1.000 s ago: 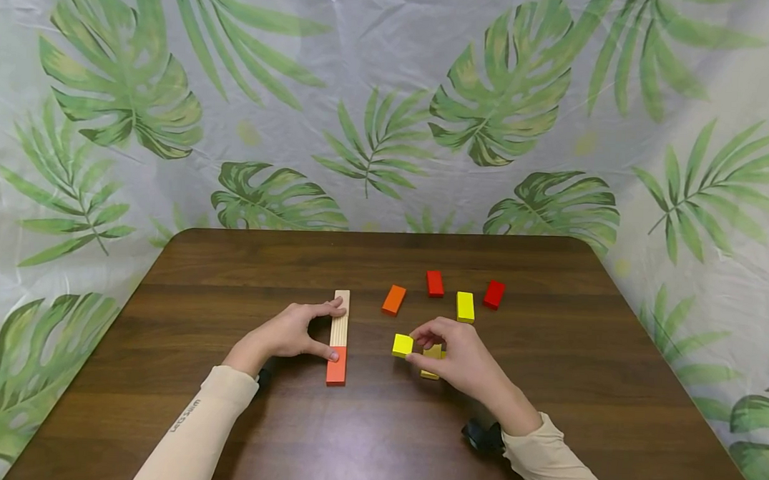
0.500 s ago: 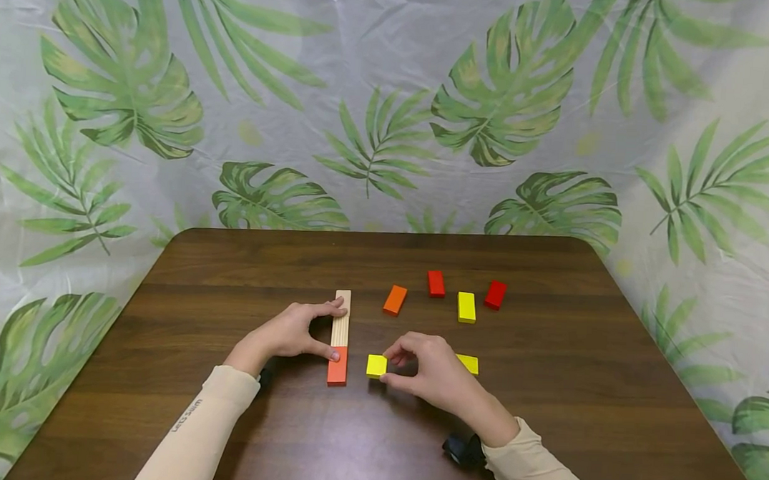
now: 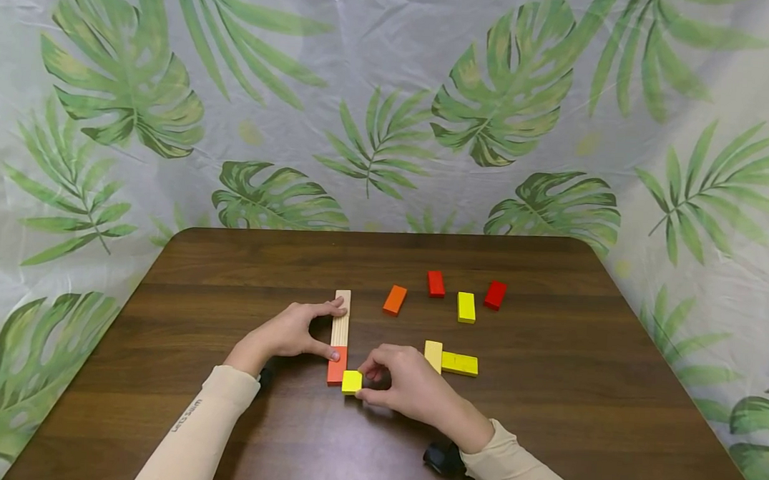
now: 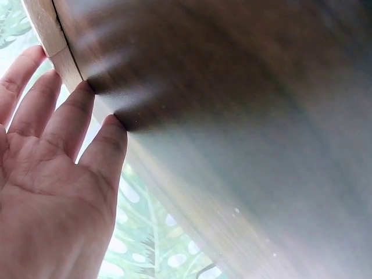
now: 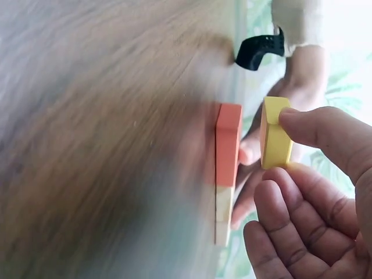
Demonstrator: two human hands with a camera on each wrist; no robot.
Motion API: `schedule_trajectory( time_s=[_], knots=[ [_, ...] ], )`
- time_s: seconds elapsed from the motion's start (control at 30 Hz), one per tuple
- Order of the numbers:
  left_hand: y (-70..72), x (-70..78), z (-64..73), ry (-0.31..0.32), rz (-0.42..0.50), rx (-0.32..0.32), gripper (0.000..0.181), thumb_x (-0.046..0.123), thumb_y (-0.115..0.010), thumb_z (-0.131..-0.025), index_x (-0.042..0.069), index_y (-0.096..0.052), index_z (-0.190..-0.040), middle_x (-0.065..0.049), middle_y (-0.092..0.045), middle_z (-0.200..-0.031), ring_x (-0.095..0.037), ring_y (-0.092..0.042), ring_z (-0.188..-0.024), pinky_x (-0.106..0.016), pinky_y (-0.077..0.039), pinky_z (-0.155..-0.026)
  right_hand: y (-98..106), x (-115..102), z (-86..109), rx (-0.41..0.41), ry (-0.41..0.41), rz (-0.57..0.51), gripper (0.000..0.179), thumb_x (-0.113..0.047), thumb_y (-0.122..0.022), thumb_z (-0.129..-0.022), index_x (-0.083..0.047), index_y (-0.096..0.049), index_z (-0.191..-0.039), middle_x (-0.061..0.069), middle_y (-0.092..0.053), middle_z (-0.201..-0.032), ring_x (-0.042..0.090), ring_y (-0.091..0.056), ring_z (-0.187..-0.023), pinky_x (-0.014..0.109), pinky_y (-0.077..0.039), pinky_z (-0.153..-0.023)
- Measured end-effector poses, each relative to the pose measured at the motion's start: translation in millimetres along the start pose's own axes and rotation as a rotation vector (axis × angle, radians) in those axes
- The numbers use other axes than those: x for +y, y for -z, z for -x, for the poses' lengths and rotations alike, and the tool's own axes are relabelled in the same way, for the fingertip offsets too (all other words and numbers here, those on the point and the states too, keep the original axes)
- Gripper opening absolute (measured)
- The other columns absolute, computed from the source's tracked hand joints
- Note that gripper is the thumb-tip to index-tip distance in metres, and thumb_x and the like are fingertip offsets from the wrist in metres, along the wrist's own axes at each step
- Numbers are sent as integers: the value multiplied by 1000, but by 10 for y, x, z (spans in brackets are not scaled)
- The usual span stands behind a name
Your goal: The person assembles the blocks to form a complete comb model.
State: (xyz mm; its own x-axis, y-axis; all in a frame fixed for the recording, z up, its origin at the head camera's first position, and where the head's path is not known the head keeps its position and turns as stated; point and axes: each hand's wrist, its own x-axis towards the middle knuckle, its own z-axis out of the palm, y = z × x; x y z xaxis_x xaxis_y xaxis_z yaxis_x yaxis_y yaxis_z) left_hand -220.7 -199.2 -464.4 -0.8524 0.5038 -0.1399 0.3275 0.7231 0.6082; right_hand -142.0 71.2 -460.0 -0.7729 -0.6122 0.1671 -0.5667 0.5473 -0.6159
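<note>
The right hand (image 3: 410,384) pinches a yellow block (image 3: 352,382) above the table (image 3: 254,270), by the near end of the block row (image 3: 340,331); the left hand (image 3: 287,330) touches it with straight fingers; likely placing, needing gentle lowering

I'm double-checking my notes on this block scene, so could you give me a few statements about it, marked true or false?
1. The right hand pinches a yellow block. True.
2. The left hand touches nothing. False: it touches a row of pale and orange blocks.
3. Two red blocks lie on the table. True.
4. The loose orange block lies right of both red ones. False: it lies left of them.
5. The table is dark brown. True.
</note>
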Motion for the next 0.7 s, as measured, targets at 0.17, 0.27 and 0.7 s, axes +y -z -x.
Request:
schedule_trajectory(
  time_s=[0.17, 0.27, 0.7],
  knots=[
    [-3, -4, 2, -17, 0, 3, 81, 42, -94, -83, 19, -61, -154, 2, -41, -173, -34, -38, -161, -58, -35, -129, -43, -37, -26, -34, 2, 20, 20, -21, -92, -86, -14, -79, -100, -5, -74, -91, 6, -65, -83, 18, -57, -77],
    [-5, -5, 0, -24, 1, 5, 81, 41, -94, -83, 18, -62, -154, 1, -41, -172, -33, -38, -161, -57, -35, -129, -70, -53, -37, -42, 6, 32, 20, -22, -93, -86, -15, -79, -99, -5, -75, -91, 5, -66, -82, 17, -56, -77],
    [1, -8, -13, -13, -6, 9, 82, 42, -94, -83, 20, -61, -155, 3, -42, -172, -33, -39, -160, -57, -36, -128, -161, -94, -110, -43, 25, 60, 21, -23, -93, -86, -14, -79, -98, -4, -73, -88, 5, -65, -80, 15, -55, -75]
  ],
)
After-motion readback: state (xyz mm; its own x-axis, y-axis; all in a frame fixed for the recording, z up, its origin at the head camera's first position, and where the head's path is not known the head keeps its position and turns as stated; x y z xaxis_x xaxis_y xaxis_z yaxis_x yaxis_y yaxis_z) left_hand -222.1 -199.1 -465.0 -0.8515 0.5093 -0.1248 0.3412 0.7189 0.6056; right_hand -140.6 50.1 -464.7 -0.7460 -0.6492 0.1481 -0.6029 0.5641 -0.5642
